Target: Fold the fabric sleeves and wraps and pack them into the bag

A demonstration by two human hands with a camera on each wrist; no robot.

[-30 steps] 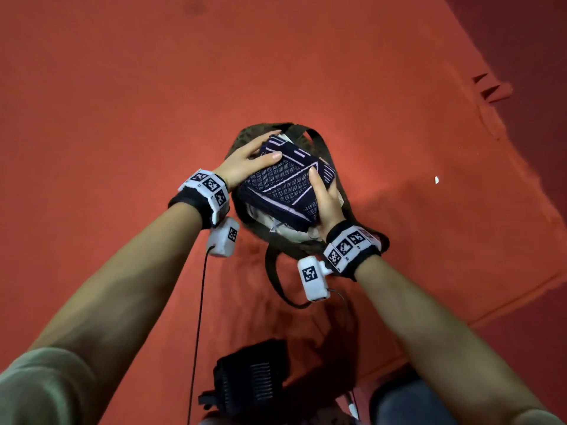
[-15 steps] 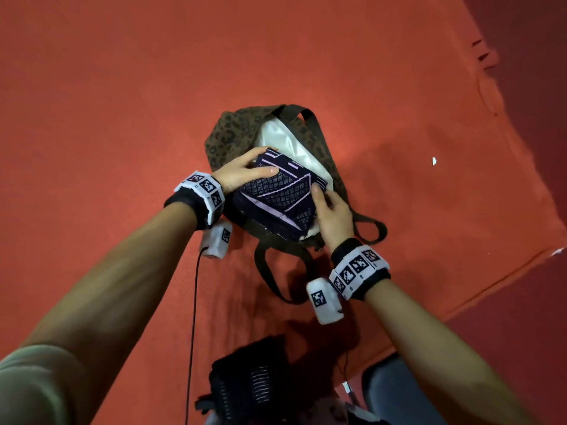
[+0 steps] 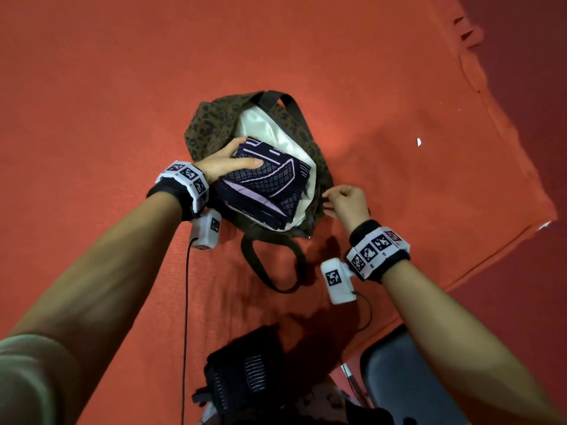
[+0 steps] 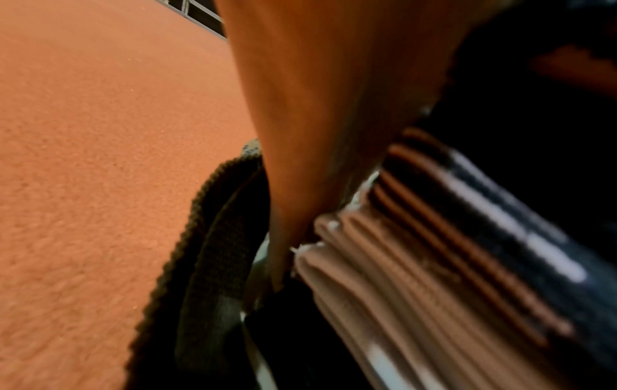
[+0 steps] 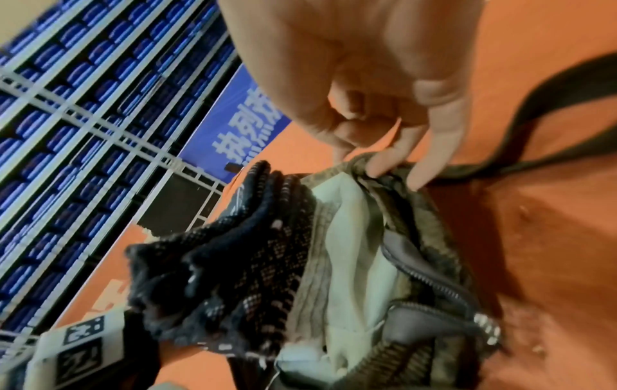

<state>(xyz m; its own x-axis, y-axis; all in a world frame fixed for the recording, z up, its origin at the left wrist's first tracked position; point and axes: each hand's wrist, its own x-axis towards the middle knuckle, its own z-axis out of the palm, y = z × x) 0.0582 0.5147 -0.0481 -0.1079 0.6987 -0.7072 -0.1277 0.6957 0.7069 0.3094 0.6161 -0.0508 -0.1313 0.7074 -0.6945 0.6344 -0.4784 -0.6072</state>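
Note:
A brown leopard-print bag (image 3: 211, 124) with a white lining (image 3: 260, 124) lies open on the red carpet. A folded stack of dark navy patterned fabric (image 3: 264, 185) sits partly inside its mouth. My left hand (image 3: 227, 162) grips the stack's left end, thumb on top. In the left wrist view the stack's folded layers (image 4: 417, 250) lie against the palm. My right hand (image 3: 345, 200) pinches the bag's right rim; the right wrist view shows its fingertips (image 5: 384, 163) on the rim (image 5: 357, 161) above the zipper (image 5: 430, 279), beside the fabric stack (image 5: 240, 264).
The bag's dark strap (image 3: 273, 265) loops on the red carpet (image 3: 92, 87) toward me. A black mesh device (image 3: 245, 375) lies near my body, with a cable (image 3: 185, 302) running from the left wrist. A carpet edge (image 3: 491, 259) runs at the right.
My right hand has let go of the fabric stack and moved right to the bag's rim. The left hand keeps hold of the stack, which sits lower in the bag's mouth.

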